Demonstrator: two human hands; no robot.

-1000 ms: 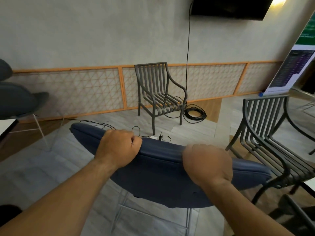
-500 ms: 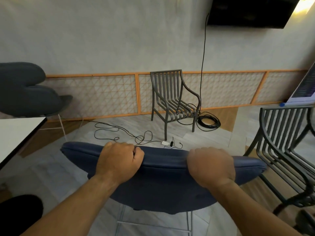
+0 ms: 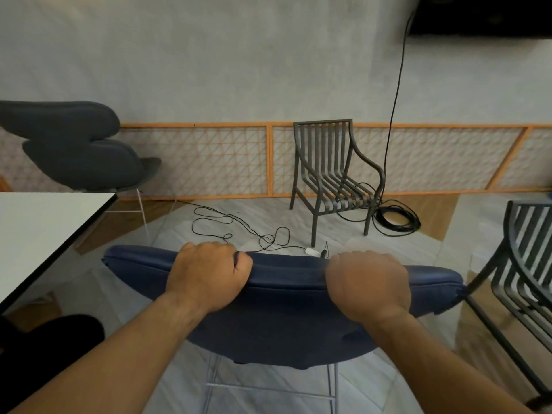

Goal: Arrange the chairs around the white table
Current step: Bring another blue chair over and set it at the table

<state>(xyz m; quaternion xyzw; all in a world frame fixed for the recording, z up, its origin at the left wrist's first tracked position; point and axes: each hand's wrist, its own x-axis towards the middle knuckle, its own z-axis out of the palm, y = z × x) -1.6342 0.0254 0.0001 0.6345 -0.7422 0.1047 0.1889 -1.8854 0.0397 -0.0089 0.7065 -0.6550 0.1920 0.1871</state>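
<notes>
A blue padded chair (image 3: 283,330) fills the lower middle, seen from behind its backrest. My left hand (image 3: 209,276) and my right hand (image 3: 369,283) both grip the top edge of that backrest, knuckles up. The white table (image 3: 38,234) with a dark edge juts in from the left, its corner just left of the blue chair. A dark grey padded chair (image 3: 80,150) stands beyond the table's far side. A grey metal slatted chair (image 3: 331,174) sits by the back wall. Another grey metal slatted chair (image 3: 528,264) is at the right edge, close to the blue chair.
Black cables (image 3: 239,231) and a white power adapter (image 3: 312,251) lie on the floor ahead of the blue chair. A coil of black cable (image 3: 397,218) rests by the far metal chair. A dark object (image 3: 44,351) sits at the lower left, under the table.
The view has swung left and the blue chair has moved with it, toward the white table. The table and the dark grey chair now show more fully; my grip is unchanged.
</notes>
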